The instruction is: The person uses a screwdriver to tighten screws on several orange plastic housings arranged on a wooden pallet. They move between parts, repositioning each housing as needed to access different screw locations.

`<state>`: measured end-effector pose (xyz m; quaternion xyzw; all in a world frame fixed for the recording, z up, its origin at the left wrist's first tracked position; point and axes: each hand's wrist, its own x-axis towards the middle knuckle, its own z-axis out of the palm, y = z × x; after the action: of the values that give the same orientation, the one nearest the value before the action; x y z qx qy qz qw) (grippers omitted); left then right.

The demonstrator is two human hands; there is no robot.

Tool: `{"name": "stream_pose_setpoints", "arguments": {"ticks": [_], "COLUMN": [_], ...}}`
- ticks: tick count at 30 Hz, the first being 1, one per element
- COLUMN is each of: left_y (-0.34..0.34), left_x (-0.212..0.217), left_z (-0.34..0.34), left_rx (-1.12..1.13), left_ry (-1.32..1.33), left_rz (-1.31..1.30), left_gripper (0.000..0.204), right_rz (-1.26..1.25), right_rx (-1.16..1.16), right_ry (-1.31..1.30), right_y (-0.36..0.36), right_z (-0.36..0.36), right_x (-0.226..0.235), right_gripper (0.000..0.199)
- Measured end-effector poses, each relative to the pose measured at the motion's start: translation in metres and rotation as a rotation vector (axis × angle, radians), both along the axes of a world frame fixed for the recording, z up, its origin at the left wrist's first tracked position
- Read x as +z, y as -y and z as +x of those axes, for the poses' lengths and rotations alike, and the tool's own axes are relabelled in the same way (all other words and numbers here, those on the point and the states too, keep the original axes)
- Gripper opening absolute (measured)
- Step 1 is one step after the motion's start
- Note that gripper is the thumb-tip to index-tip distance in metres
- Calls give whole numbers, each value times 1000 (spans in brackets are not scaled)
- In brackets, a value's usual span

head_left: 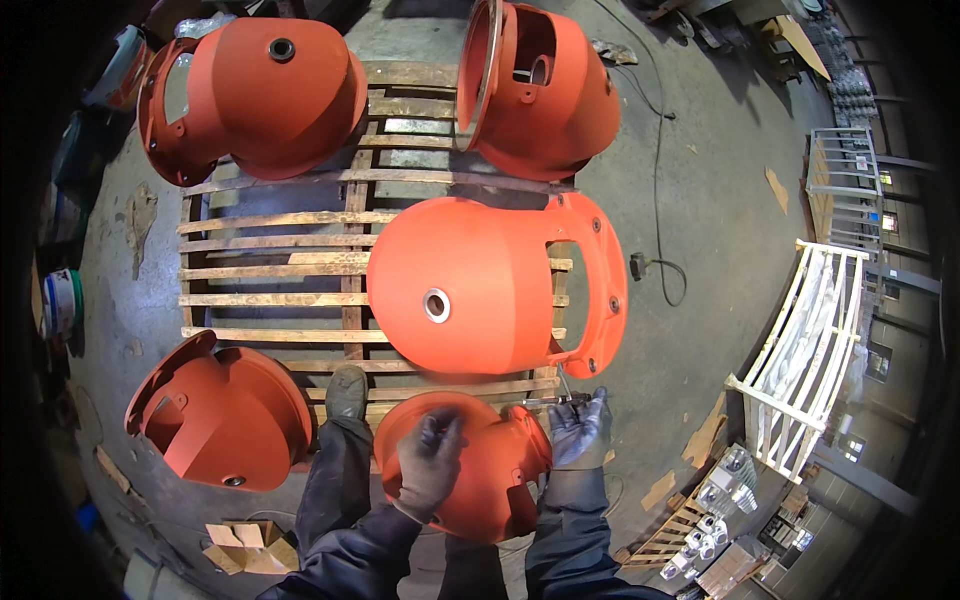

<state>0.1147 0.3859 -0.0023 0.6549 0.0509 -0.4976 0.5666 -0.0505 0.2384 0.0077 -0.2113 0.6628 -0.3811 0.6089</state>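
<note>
My right hand (580, 430), in a dark-smudged glove, closes its fingertips on a thin metal rod-like tool (545, 401). The tool lies just below the flange of a large orange-red painted housing (470, 270); whether it touches that part I cannot tell. This housing has a metal-lined round hole and a flange with several bolt holes. My gloved left hand (430, 465) is over a smaller-looking orange-red housing (495, 480) close to my body. Its fingers are curled and slightly blurred; anything between them is hidden.
Wooden pallets (270, 272) lie beneath the housings, with gaps between slats. More housings stand at far left (270, 100), far right (565, 90) and near left (225, 420). My shoe (347, 393) rests by the pallet edge. A black cable (658, 150) crosses the floor; a white rack (805, 360) stands right.
</note>
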Motion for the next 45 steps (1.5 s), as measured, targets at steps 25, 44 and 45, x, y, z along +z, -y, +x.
{"name": "stream_pose_setpoints", "arguments": {"ticks": [25, 44, 45], "left_y": [18, -7, -8], "left_x": [6, 10, 10], "left_z": [44, 1, 0], "left_rx": [110, -166, -163], "left_ry": [-144, -35, -27], "left_rz": [-22, 12, -3], "left_gripper": [27, 31, 31], "right_rz": [-727, -870, -907], "right_rx": [1052, 1421, 1482], "right_ry": [-1328, -1495, -1515], "right_y": [11, 43, 45], "right_z": [29, 0, -1], "right_x": [24, 12, 14], "right_gripper": [55, 57, 63]}}
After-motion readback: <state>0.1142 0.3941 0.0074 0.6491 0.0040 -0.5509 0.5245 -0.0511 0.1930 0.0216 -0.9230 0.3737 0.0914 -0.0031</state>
